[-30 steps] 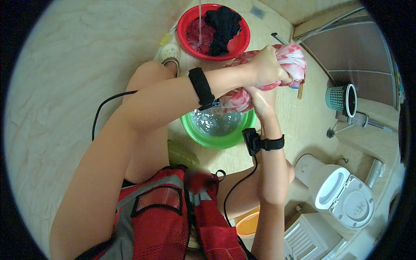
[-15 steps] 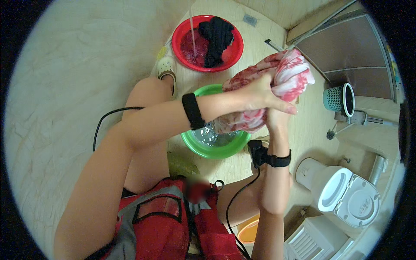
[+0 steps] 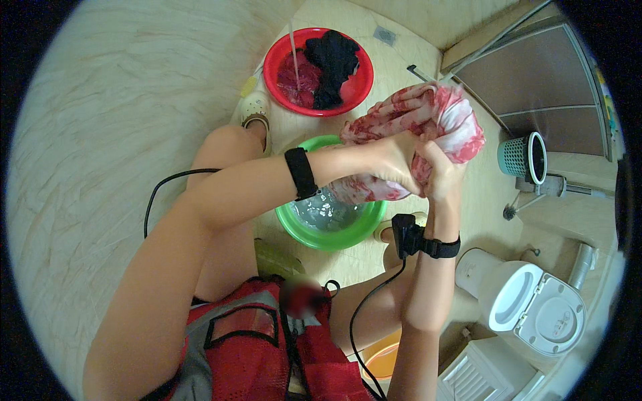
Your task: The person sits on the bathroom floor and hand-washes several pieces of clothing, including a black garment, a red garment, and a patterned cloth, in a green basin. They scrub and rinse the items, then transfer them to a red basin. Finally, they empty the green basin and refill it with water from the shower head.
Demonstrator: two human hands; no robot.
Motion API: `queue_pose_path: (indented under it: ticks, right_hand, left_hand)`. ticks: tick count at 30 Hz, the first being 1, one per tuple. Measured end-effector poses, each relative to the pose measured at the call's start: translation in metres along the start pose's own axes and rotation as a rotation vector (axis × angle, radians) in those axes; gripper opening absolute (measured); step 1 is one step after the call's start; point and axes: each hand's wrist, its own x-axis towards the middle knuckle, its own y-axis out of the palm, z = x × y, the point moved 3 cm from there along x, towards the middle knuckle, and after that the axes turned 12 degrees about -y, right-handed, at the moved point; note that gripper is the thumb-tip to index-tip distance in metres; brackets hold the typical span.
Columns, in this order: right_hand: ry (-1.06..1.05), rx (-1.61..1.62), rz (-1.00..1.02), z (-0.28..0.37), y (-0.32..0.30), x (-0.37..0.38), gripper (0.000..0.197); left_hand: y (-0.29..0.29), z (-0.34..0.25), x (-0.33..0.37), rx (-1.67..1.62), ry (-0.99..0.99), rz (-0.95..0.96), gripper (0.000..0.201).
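A bunched red-and-white patterned cloth is held up over the far right side of the green basin. My left hand is closed on the cloth from the left. Close against it, my right hand grips the same cloth, its fingers wrapped round the folds. Part of the cloth hangs below my left wrist, over the basin. Water shows in the basin. The fingertips of both hands are partly hidden in the fabric.
Beyond stands a red basin with dark red and black cloth, and a water stream runs into it. At right are a teal basket, a toilet and a white slatted stool. An orange basin lies near my right leg.
My left thumb was stretched out and is now folded in. My right hand has come up and to the right, onto the cloth. The cloth's right end has turned and shifted slightly down.
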Motion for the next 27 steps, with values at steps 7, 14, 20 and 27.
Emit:
queue_pose_path:
  ticks: [7, 14, 20, 27]
  right_hand:
    - [-0.091, 0.037, -0.150, 0.007, 0.010, -0.002, 0.030]
    - [-0.380, 0.066, -0.010, 0.020, 0.026, -0.002, 0.063]
    - [-0.083, -0.119, 0.308, -0.011, 0.028, -0.022, 0.064]
    - [0.230, -0.248, 0.264, -0.002, 0.040, -0.026, 0.045]
  left_hand:
    - [0.003, 0.011, 0.010, 0.000, 0.135, -0.339, 0.032]
    - [-0.022, -0.035, 0.004, -0.324, 0.199, -0.352, 0.051]
    - [-0.044, -0.039, -0.001, -0.345, -0.026, -0.312, 0.046]
    - [-0.048, -0.049, -0.009, -0.269, 0.106, -0.417, 0.041]
